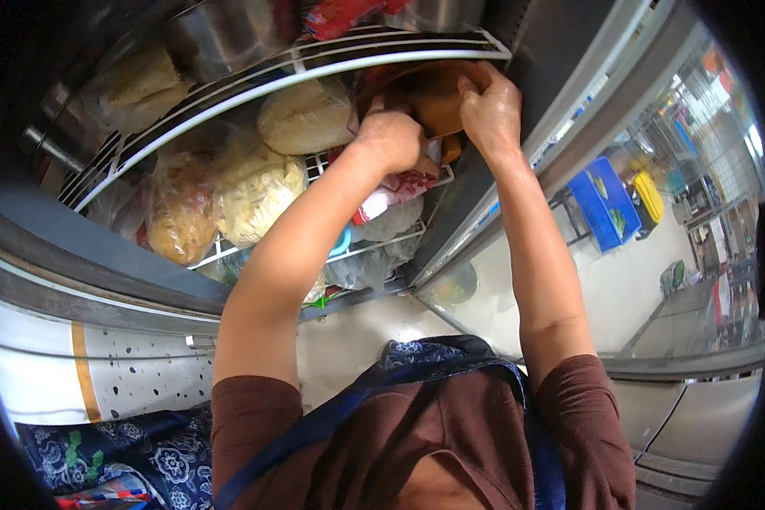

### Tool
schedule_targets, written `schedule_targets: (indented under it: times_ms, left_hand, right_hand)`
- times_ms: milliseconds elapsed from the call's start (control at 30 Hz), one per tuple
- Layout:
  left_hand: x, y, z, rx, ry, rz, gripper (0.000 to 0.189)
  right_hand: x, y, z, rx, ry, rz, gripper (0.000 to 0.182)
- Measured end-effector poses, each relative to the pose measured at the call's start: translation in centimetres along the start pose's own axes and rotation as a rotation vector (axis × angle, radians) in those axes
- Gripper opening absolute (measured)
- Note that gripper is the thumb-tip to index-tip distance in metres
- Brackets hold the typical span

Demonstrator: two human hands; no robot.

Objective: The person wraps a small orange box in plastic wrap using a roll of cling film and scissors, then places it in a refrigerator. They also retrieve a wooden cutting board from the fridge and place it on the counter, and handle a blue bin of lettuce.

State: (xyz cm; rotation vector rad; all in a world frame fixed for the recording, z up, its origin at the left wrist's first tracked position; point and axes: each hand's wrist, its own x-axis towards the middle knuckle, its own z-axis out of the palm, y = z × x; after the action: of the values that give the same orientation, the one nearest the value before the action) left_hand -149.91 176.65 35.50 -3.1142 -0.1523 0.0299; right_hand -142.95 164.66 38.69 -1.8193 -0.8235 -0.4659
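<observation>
Inside a refrigerator with wire shelves, both my hands hold a brown bag (446, 105) under the upper shelf's front rail (357, 59). My right hand (494, 111) pinches its right rim, thumb on the near side. My left hand (389, 137) is curled at its left side, its fingertips partly hidden. The bag's mouth looks dark; what it holds cannot be made out. Left of my left hand lies a clear bag of pale food (306, 121). Below my hands are a dark red pack (414, 183) and a red-and-white packet (374, 207).
Bags of yellowish food (264, 191) and brownish food (182, 220) crowd the lower shelf's left. Above stands a metal container (229, 32). The glass door's frame (602, 137) is close to my right arm; a blue crate (604, 204) shows beyond. Patterned blue cloth (134, 452) is lower left.
</observation>
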Motion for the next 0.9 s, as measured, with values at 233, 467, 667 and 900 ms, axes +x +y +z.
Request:
schedule_targets:
  times_ms: [233,467,667,900]
  left_hand:
    - [2.3,-1.4,2.9,-0.004,0.395,0.273,0.083]
    - [5.4,-3.5,3.6,0.217,0.458,0.174,0.068]
    - [8.3,-2.0,2.5,0.206,0.288,-0.126,0.072]
    - [4.2,5.3,1.7,0.024,0.556,-0.317,0.060]
  right_hand:
    - [-6.5,-0.3,-4.5,-0.129,0.104,-0.329,0.020]
    - [-9.0,-3.1,-13.0,0.196,0.295,-0.305,0.021]
    - [-14.9,-2.1,-22.7,-0.096,0.157,-0.147,0.015]
    - [-26.0,-0.9,-39.3,-0.462,0.137,-0.017,0.016]
